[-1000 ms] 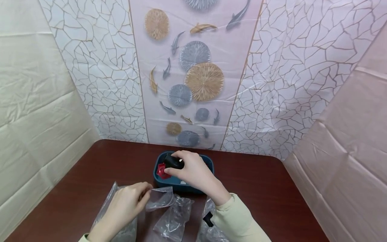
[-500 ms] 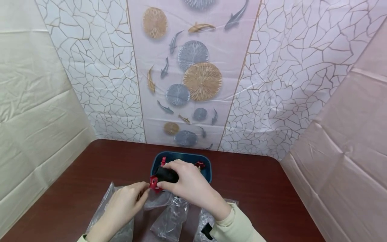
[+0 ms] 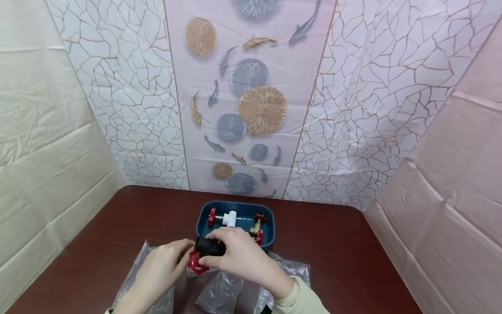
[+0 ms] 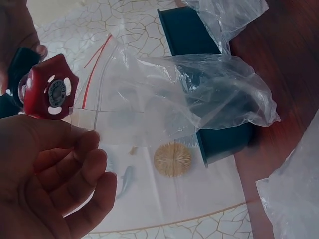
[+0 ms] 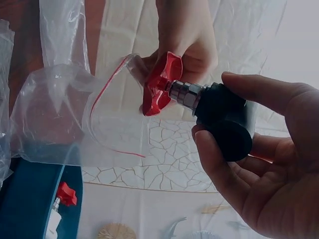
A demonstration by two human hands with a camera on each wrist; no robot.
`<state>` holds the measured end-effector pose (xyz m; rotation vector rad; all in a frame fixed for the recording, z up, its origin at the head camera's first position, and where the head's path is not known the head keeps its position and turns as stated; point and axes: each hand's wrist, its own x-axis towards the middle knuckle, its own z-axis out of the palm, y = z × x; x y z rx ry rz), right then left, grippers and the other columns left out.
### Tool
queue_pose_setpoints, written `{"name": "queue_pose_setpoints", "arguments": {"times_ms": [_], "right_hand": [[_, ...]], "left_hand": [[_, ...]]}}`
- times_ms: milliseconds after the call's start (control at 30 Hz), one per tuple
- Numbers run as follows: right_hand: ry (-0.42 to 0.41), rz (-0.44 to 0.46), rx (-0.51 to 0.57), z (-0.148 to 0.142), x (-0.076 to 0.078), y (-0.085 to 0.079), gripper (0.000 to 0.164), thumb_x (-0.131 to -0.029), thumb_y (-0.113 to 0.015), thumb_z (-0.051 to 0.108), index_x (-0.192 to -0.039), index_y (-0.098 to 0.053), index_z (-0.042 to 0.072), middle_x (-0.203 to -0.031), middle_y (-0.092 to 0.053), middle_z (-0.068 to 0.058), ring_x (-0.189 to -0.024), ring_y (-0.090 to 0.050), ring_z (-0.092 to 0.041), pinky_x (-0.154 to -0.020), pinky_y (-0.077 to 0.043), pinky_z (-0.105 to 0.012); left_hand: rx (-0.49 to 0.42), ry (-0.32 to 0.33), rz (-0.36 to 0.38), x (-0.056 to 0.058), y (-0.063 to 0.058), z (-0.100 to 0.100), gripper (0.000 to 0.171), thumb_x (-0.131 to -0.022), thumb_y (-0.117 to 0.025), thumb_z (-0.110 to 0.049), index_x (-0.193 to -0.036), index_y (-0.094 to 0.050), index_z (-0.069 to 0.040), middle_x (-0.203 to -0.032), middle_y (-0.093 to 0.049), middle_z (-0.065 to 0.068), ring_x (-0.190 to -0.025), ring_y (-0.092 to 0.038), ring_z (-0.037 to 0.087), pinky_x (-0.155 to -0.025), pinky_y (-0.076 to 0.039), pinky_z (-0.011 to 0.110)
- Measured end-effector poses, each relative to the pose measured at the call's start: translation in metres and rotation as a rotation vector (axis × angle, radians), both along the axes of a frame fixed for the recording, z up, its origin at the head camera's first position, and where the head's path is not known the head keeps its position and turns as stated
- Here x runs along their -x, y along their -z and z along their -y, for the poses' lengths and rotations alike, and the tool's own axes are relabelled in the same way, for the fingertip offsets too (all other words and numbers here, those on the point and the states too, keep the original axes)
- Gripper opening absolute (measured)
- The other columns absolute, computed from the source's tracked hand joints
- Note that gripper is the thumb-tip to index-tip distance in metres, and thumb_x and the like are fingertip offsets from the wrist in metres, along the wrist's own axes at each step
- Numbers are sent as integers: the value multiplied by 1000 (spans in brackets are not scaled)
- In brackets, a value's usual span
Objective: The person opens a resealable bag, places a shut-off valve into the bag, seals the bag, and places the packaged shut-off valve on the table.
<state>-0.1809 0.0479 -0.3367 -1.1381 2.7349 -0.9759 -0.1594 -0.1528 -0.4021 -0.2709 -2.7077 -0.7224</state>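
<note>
My right hand [image 3: 239, 253] grips the black body of a valve [image 5: 224, 117] between thumb and fingers. The valve's red handwheel [image 5: 162, 84] faces the left hand, with a silver stem between wheel and body. With thumb and forefinger, my left hand [image 3: 162, 264] pinches the edge of a clear zip bag [image 4: 219, 94], whose mouth has a red strip and gapes in the right wrist view. The handwheel is right at this mouth, close beside the left fingers. In the left wrist view the handwheel overlaps the bag's edge.
A blue bin [image 3: 245, 210] stands at the back of the dark red table [image 3: 333, 244]. Inside lie a white valve [image 3: 229, 219] and brass valves [image 3: 256, 226] with red wheels. Other clear bags lie in front, one at left [image 3: 157, 301] and one at right [image 3: 298, 270].
My right hand has brought the black valve out of the bin, toward me and left to the bag's mouth. The bin's contents now show. The left hand stays nearly in place.
</note>
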Motion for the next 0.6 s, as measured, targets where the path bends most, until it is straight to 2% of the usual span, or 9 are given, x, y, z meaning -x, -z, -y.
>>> {"name": "queue_pose_setpoints", "arguments": {"times_ms": [167, 300, 467, 600], "right_hand": [[7, 47, -8, -3, 1, 5, 39, -81, -70, 43, -108, -66, 16, -98, -61, 12, -76, -51, -2, -59, -44, -19], [35, 46, -36, -1, 3, 11, 38, -81, -69, 43, -108, -65, 17, -98, -61, 12, -76, -50, -2, -59, -43, -20], [58, -63, -80, 5, 3, 17, 35, -81, -70, 39, -107, -65, 16, -97, -61, 8, -75, -51, -2, -60, -42, -19], [57, -164, -92, 9, 0, 21, 35, -81, -71, 37, -108, -65, 15, -96, -59, 6, -76, -52, -2, -61, -43, -18]], "left_hand": [[-80, 31, 45, -1, 1, 0, 4, -87, -66, -23, -91, -69, -22, -67, -55, -16, -48, -42, 2, -47, -40, 20], [-103, 69, 30, -2, 2, -1, 5, -89, -64, -21, -91, -68, -22, -66, -53, -16, -48, -40, 2, -46, -39, 21], [-118, 95, 0, -3, 1, -2, 8, -89, -63, -14, -92, -69, -18, -71, -57, -14, -49, -41, 0, -46, -38, 21], [-128, 115, -29, 0, 0, -2, 11, -88, -62, -9, -93, -68, -17, -69, -54, -14, -50, -42, 0, -47, -38, 21]]}}
